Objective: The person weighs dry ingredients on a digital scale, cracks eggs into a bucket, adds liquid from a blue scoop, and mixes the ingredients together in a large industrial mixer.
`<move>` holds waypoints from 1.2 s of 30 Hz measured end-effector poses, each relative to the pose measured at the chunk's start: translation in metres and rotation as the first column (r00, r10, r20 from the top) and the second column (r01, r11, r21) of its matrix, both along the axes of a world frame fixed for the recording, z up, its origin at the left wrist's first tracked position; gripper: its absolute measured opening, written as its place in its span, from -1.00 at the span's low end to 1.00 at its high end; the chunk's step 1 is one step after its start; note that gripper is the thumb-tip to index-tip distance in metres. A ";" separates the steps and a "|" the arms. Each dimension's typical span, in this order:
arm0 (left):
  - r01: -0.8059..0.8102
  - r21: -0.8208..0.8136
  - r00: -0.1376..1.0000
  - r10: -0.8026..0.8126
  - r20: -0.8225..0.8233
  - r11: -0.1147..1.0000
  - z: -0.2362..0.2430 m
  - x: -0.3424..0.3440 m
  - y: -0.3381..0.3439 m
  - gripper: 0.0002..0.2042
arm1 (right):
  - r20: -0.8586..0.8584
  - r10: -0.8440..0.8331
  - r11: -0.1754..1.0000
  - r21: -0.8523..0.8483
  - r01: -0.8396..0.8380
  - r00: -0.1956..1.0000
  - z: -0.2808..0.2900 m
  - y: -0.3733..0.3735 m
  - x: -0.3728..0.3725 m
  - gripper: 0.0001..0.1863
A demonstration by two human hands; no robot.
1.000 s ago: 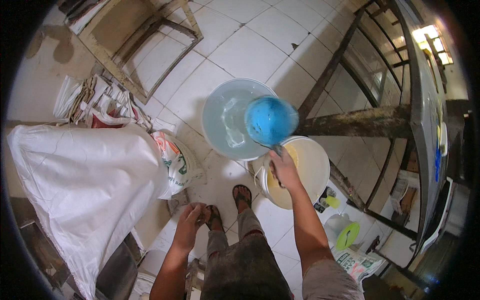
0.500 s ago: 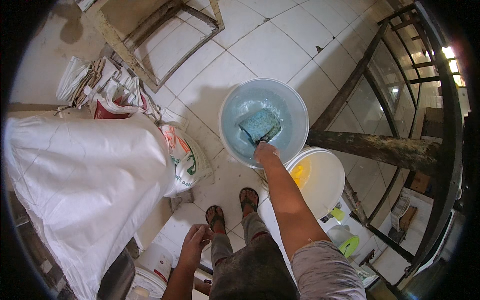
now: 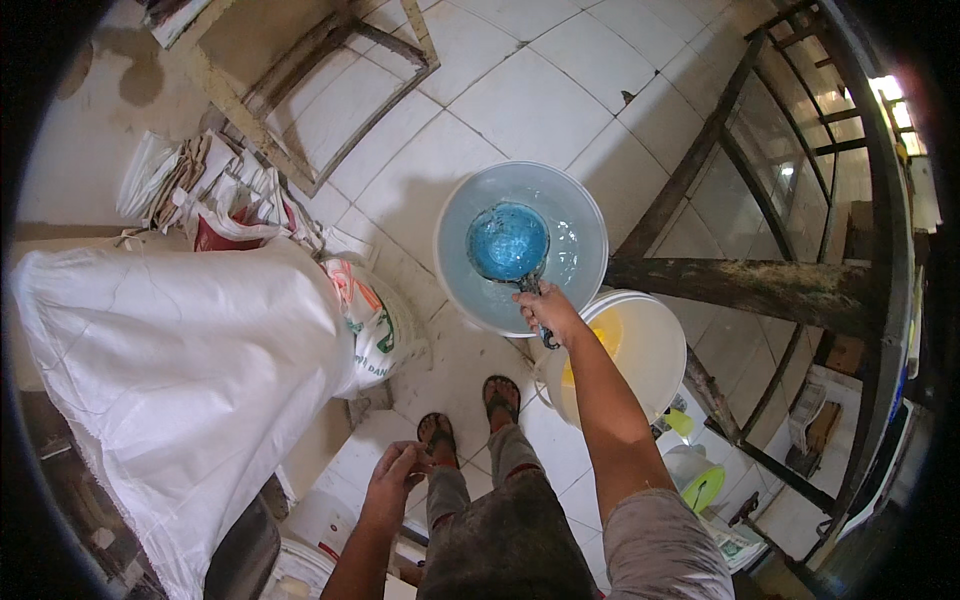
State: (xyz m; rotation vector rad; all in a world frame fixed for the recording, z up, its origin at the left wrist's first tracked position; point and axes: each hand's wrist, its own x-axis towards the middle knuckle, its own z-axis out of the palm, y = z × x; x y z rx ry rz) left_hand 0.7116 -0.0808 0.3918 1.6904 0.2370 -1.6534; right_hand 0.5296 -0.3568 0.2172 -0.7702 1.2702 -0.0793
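My right hand (image 3: 548, 309) grips the handle of a blue water dipper (image 3: 508, 241) with dark stains on its rim and handle. The dipper's round bowl faces up inside a large pale bucket (image 3: 449, 290) of water, and water seems to fill it. Nearer to me, my left hand (image 3: 397, 468) hangs above my legs, fingers loosely curled together, with nothing visible in them. Under my right forearm stands a white bucket (image 3: 660, 350) with something yellow (image 3: 606, 328) inside, partly hidden by the arm.
A white sheet (image 3: 180, 340) covers something at left, beside a printed sack (image 3: 385, 330) and folded sacks (image 3: 215, 190). A worn frame (image 3: 375, 130) stands at the far left. A dark wooden frame (image 3: 740, 275) fills the right side, with a lime-green-rimmed container (image 3: 703, 487) below it.
The dipper has turned from lying tilted, with its outside showing, to bowl-up with water in it. My right hand has shifted nearer and slightly right. My left hand stays about the same.
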 end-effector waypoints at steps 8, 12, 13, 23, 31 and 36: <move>0.046 -0.052 0.999 -0.046 -0.005 0.998 0.013 -0.005 0.000 -0.73 | 0.069 -0.118 0.993 -0.018 0.120 0.991 0.047 0.016 -0.005 -0.76; 0.069 -0.083 0.998 -0.069 0.005 0.994 0.017 -0.011 0.006 -0.72 | 0.167 -0.205 0.976 -0.040 0.214 0.964 0.080 0.030 -0.009 -0.78; 0.088 -0.079 0.996 -0.088 0.009 0.993 0.021 -0.013 0.006 -0.72 | 0.197 -0.221 0.972 -0.039 0.232 0.955 0.086 0.034 -0.013 -0.78; 0.232 -0.128 0.973 -0.231 0.023 0.964 0.037 -0.023 0.009 -0.77 | 0.424 -0.452 0.873 0.029 0.487 0.785 0.199 0.105 -0.075 -0.74; 0.358 -0.124 0.934 -0.356 0.040 0.926 0.042 -0.035 0.011 -0.77 | 0.204 -0.577 0.797 -0.071 0.600 0.791 0.186 0.174 -0.169 -0.78; 0.367 -0.104 0.930 -0.366 0.026 0.924 0.040 -0.042 0.013 -0.77 | -0.281 -0.439 0.825 -0.502 0.259 0.854 0.076 0.206 -0.221 -0.82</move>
